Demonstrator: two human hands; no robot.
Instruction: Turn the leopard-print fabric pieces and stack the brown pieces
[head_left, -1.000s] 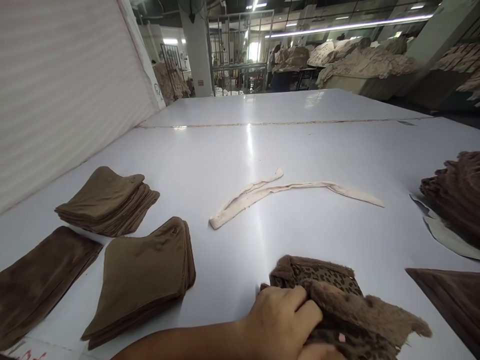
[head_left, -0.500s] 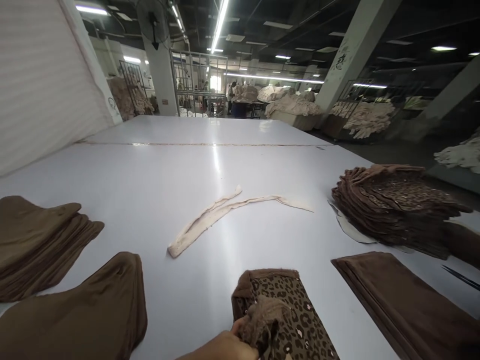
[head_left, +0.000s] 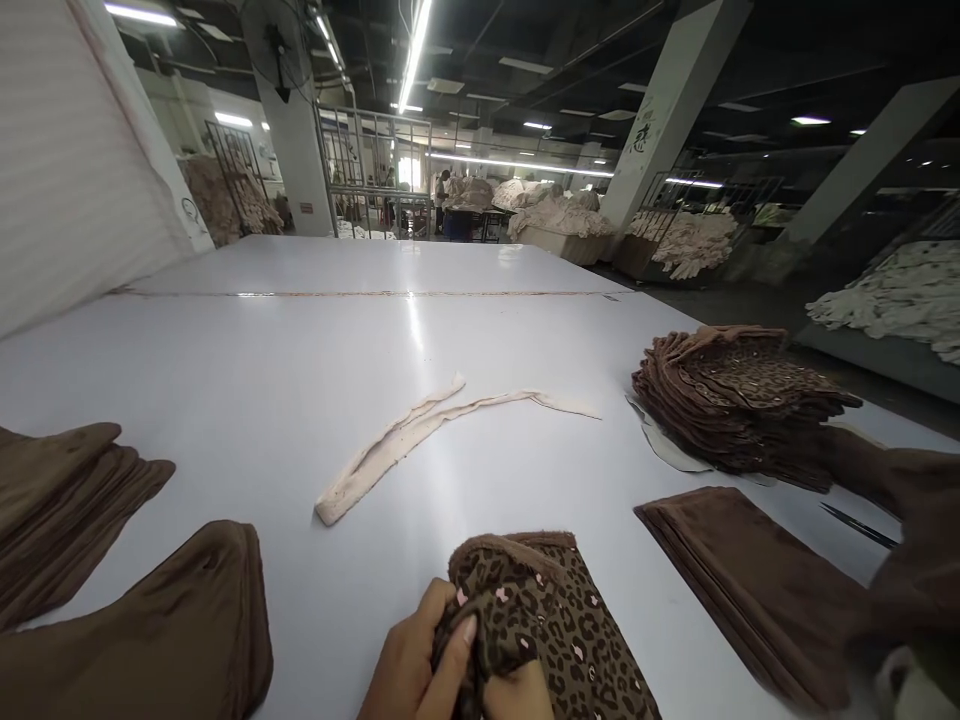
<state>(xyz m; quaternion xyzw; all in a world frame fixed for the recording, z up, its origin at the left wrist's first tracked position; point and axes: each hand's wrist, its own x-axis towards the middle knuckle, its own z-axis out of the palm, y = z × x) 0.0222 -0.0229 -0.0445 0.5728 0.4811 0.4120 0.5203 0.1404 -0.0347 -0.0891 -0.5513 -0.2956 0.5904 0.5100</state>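
A leopard-print garment piece (head_left: 589, 640) with brown fleece edging lies at the near edge of the white table (head_left: 300, 340). My left hand (head_left: 420, 650) pinches a bunched fold of it, thumb on top and fingers around the cloth. Beside it, my right hand (head_left: 519, 692) is pushed into the same bunched fabric; its fingers are hidden in the folds. Ahead of both hands lies a long, narrow pale cloth strip (head_left: 390, 450), bent back on itself.
Brown cloth stacks (head_left: 172, 610) lie at left, a folded brown stack (head_left: 742, 580) at right. Behind that is a tall pile of leopard-print pieces (head_left: 727, 400). A thin black tool (head_left: 859, 525) rests near brown fabric (head_left: 922, 530). A white curtain-like sheet (head_left: 67, 170) hangs at left.
My left hand has shifted left and regripped the garment piece. Its fuzzy brown inner side is turned under, with printed cloth now on top. My right hand has come into view.
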